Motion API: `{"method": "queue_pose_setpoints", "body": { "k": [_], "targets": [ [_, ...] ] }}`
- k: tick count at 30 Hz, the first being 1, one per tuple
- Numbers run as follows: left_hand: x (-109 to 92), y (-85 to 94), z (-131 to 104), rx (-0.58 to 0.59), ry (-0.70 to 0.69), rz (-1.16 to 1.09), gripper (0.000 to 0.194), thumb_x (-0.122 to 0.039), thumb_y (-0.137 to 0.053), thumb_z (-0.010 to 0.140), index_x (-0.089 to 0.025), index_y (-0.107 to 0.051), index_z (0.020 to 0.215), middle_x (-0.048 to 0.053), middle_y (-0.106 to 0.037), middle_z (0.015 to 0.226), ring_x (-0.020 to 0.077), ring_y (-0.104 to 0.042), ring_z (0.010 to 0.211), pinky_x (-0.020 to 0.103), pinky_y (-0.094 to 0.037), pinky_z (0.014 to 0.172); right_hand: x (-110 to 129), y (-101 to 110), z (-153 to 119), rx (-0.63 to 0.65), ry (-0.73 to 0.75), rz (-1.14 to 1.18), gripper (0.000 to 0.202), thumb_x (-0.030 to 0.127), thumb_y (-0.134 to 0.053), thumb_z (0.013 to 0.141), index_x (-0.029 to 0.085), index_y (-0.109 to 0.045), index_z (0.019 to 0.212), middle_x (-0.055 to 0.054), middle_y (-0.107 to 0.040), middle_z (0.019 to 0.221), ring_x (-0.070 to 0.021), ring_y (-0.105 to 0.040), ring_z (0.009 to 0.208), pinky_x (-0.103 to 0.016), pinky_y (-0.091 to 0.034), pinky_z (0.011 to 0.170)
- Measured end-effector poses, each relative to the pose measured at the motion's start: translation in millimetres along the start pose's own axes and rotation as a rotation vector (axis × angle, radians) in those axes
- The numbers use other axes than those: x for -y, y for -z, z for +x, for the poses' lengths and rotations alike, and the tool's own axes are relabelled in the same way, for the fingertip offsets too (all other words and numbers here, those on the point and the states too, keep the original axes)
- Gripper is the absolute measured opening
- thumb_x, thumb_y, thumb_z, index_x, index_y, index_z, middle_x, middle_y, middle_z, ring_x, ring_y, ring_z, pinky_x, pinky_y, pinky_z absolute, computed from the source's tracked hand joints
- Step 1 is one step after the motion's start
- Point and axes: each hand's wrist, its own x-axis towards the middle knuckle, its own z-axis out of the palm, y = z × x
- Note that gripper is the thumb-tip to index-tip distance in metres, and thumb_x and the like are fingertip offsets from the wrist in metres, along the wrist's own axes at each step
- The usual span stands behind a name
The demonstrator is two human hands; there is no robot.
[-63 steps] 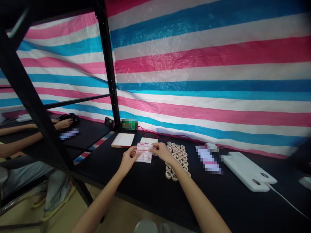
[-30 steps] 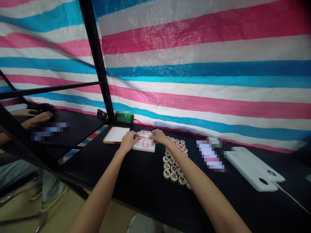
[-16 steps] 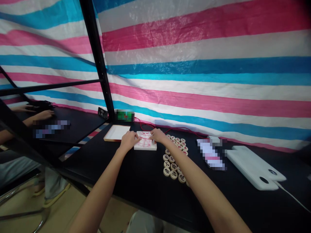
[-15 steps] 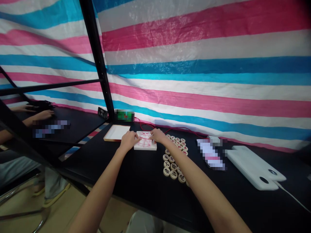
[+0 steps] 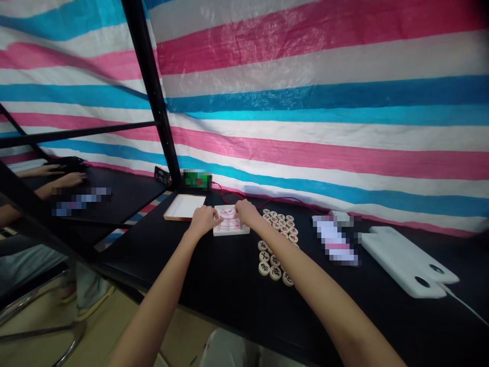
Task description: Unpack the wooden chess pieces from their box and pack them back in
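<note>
My left hand, fingers curled, grips the left edge of a folded Chinese chess board sheet printed with red lines. On the sheet's far right side, my right hand has its fingers bent down onto it. The sheet lies over a shallow white box, whose front wall shows below it. To the left is a white tray-like box lid with a brown rim. Round chess pieces stand in rows to the right, partly hidden behind my right forearm.
A phone and a white device with a cable lie at the right. A green-screened device stands by the black frame post, with a red cable behind. Another person's hands rest on the left table.
The view has shifted slightly. Both hands stay at the sheet, which now looks flatter with its printed lines more even; my right hand has moved a little along its far edge.
</note>
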Motion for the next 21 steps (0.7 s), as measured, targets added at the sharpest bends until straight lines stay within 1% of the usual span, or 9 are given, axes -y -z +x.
{"method": "queue_pose_setpoints", "body": {
  "k": [5,9,16,21],
  "targets": [
    [1.6,-1.7,0.5,0.015,-0.007,-0.006,0.031,-0.047,-0.051,0.070,-0.020,-0.064,0.064,0.006,-0.063,0.072,0.0207,-0.055,0.078,0.027,-0.035,0.067,1.8,0.9,-1.4,-0.009,0.011,-0.029,0.024,0.018,-0.062,0.067,0.013,-0.062,0.091,-0.015,-0.061,0.094,-0.0250,-0.059,0.089,-0.031,-0.047,0.070],
    [2.1,-0.8,0.6,0.044,-0.015,-0.019,0.036,-0.051,-0.047,0.071,-0.020,-0.064,0.065,0.005,-0.063,0.072,0.0204,-0.055,0.075,0.027,-0.035,0.064,0.4,0.2,-1.9,-0.015,0.011,-0.047,0.024,0.020,-0.062,0.068,0.013,-0.062,0.091,-0.015,-0.061,0.095,-0.0246,-0.058,0.090,-0.030,-0.047,0.071],
    [1.3,1.9,-0.4,0.083,-0.010,-0.056,0.036,-0.053,-0.048,0.069,-0.020,-0.062,0.063,0.005,-0.063,0.071,0.0193,-0.056,0.073,0.025,-0.034,0.062,0.5,-4.0,-2.9,-0.017,0.012,-0.062,0.025,0.021,-0.061,0.068,0.013,-0.061,0.092,-0.015,-0.062,0.092,-0.0252,-0.059,0.088,-0.031,-0.047,0.069],
    [2.5,0.9,1.0,0.077,-0.001,-0.084,0.035,-0.052,-0.051,0.067,-0.020,-0.062,0.062,0.004,-0.062,0.068,0.0187,-0.056,0.072,0.024,-0.035,0.061,1.4,-3.7,-5.3,-0.020,0.022,-0.066,0.031,0.021,-0.062,0.068,0.014,-0.060,0.098,-0.015,-0.059,0.099,-0.0251,-0.058,0.090,-0.032,-0.046,0.071]
  ]
}}
